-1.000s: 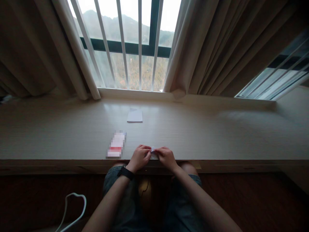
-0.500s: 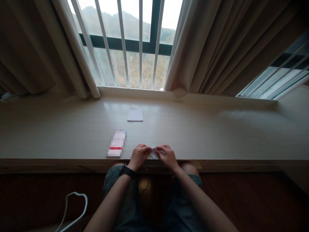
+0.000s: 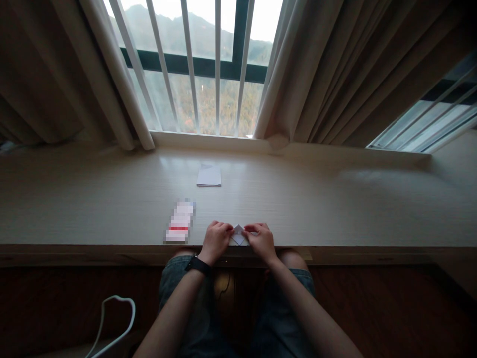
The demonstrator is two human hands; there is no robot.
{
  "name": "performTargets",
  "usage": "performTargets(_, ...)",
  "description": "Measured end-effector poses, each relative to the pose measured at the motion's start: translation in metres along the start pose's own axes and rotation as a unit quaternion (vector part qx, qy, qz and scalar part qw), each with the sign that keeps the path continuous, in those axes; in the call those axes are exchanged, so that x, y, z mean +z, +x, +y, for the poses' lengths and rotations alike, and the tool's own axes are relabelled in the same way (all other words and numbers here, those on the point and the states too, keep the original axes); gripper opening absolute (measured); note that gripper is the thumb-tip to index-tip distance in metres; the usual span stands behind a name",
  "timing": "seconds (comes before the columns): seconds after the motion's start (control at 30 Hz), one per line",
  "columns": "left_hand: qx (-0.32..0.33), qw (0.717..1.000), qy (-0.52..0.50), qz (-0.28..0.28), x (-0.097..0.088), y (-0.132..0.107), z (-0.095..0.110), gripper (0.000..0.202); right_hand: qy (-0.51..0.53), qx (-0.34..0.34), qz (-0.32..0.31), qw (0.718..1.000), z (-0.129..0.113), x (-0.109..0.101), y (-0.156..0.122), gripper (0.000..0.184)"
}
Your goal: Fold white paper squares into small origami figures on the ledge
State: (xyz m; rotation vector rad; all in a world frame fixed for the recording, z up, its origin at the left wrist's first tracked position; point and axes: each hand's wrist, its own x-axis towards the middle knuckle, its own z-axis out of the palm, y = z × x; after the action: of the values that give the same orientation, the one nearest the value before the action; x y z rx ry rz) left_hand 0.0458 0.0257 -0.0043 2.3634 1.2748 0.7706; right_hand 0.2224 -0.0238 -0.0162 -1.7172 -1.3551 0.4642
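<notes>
A small folded piece of pale paper (image 3: 238, 235) lies at the near edge of a long light wooden desk (image 3: 335, 209). My left hand (image 3: 215, 242) pinches its left side with curled fingers. My right hand (image 3: 261, 240) pinches its right side the same way. Both hands rest on the desk edge, close together. A dark watch sits on my left wrist (image 3: 197, 265).
A white and red packet (image 3: 180, 222) lies just left of my hands. A stack of white paper sheets (image 3: 209, 175) sits farther back near the window sill. Barred window and curtains stand behind the desk. A white cable (image 3: 112, 323) loops on the floor at lower left.
The paper between my hands has opened out a little and now shows a pointed, diamond-like shape. My hands have shifted slightly apart; nothing else moved.
</notes>
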Motion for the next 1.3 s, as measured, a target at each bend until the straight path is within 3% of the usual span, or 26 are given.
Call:
performTargets(0.17, -0.052, 0.997, 0.044, 0.027, -0.003, -0.003, 0.006, 0.012, -0.014, 0.019, -0.021, 1.000, -0.002, -0.002, 0.006, 0.012)
performTargets(0.37, -0.065, 0.997, 0.038, 0.019, -0.009, -0.003, 0.003, 0.013, -0.053, 0.017, -0.038, 0.998, -0.003, -0.005, 0.011, 0.012)
performTargets(0.67, -0.103, 0.995, 0.004, 0.012, -0.012, 0.003, 0.001, 0.012, -0.069, 0.013, -0.020, 0.997, -0.007, -0.001, 0.011, 0.011)
performTargets(0.93, -0.115, 0.992, 0.020, 0.037, -0.005, 0.005, 0.001, 0.018, -0.080, -0.019, 0.005, 0.997, -0.003, 0.005, 0.007, 0.009)
performTargets(1.3, -0.112, 0.993, 0.012, 0.020, -0.007, 0.000, 0.006, 0.014, -0.148, -0.118, -0.032, 0.981, 0.001, 0.003, 0.000, 0.021)
